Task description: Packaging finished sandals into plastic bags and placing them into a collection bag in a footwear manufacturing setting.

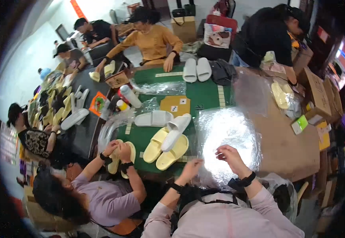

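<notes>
Working the clear plastic (229, 129)
I'd lift one edge gently; right hand (233, 159) loosely open, left hand's (190, 170) grip I can't tell.

Head cam's a fisheye sitting up top, angled down and forward across the table (287, 135); left hand (191, 170) and right hand (232, 157) are pretty close, bottom-center, the person in mustard (154, 43) is way farther off, edges bend toward the dark rim.

A white wall (33, 45) is rising at 10 o'clock, a red banner (78, 10) hanging near 11. At 9 o'clock, a pale window (9, 143) is glowing beyond a dark bench (76, 138); a green-and-brown bench (289, 141) is extending toward 3 o'clock.
</notes>
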Action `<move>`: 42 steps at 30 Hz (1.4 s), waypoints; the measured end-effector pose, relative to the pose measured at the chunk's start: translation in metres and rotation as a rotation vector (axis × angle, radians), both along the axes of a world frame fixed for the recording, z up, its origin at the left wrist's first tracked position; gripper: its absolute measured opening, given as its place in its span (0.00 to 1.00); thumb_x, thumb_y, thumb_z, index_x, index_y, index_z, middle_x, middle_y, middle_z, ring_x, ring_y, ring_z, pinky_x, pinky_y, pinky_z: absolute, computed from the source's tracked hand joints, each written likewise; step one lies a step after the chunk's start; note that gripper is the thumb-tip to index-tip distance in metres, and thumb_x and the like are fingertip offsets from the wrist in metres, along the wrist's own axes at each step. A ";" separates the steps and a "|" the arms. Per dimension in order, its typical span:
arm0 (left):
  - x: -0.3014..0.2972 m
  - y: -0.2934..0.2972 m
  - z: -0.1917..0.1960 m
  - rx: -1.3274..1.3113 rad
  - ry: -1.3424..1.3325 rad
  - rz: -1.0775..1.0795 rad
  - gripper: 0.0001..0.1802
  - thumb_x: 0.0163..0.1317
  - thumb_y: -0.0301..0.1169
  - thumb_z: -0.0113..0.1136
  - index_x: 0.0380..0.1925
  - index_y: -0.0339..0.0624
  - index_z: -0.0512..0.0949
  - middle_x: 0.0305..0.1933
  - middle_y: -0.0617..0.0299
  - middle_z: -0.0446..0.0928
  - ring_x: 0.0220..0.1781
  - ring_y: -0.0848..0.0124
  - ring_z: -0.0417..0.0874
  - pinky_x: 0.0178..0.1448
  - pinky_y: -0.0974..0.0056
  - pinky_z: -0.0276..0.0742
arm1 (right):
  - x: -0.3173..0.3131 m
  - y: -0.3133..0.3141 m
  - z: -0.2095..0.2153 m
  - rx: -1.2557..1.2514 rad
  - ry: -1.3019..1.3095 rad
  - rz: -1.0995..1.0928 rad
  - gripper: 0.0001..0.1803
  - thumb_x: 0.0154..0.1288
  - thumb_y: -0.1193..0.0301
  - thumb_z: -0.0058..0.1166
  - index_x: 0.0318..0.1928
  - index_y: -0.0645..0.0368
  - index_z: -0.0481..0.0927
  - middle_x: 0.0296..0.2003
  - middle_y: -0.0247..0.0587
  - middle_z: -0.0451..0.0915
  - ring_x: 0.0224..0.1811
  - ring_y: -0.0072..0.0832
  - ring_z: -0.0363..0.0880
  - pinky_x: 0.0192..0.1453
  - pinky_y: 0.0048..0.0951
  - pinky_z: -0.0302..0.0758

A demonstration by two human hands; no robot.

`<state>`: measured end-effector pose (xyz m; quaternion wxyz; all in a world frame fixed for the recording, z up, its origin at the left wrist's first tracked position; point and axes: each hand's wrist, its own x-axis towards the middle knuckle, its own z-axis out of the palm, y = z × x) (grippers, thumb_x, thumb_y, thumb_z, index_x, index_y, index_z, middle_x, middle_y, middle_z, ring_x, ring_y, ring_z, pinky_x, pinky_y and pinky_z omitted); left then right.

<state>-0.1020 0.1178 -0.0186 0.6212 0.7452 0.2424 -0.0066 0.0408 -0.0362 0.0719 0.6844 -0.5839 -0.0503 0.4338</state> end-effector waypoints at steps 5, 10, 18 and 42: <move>-0.005 0.047 -0.036 0.263 -0.070 0.488 0.23 0.55 0.29 0.58 0.50 0.30 0.67 0.36 0.50 0.74 0.38 0.61 0.75 0.45 0.62 0.70 | -0.020 -0.015 -0.006 -0.078 -0.050 0.225 0.10 0.67 0.69 0.46 0.41 0.62 0.75 0.36 0.37 0.77 0.38 0.23 0.76 0.45 0.25 0.72; -0.008 0.120 -0.047 0.338 -0.018 0.923 0.33 0.54 0.35 0.61 0.55 0.29 0.60 0.44 0.44 0.70 0.44 0.56 0.72 0.48 0.56 0.68 | -0.048 -0.027 -0.027 -0.161 0.030 0.237 0.11 0.67 0.70 0.45 0.42 0.64 0.74 0.36 0.37 0.77 0.38 0.22 0.75 0.44 0.24 0.73; 0.018 0.157 -0.050 -0.114 0.175 0.911 0.37 0.52 0.34 0.62 0.59 0.38 0.56 0.53 0.45 0.64 0.51 0.57 0.69 0.45 0.57 0.70 | -0.052 -0.039 -0.036 -0.213 0.069 0.180 0.12 0.67 0.71 0.45 0.45 0.66 0.74 0.36 0.38 0.77 0.38 0.23 0.75 0.44 0.23 0.72; 0.005 0.025 0.134 -0.363 -0.671 0.528 0.24 0.56 0.20 0.53 0.55 0.41 0.65 0.52 0.63 0.70 0.49 0.76 0.72 0.48 0.72 0.71 | 0.004 0.000 0.039 0.144 -0.274 0.317 0.24 0.64 0.66 0.50 0.58 0.60 0.65 0.47 0.39 0.73 0.49 0.26 0.72 0.49 0.27 0.69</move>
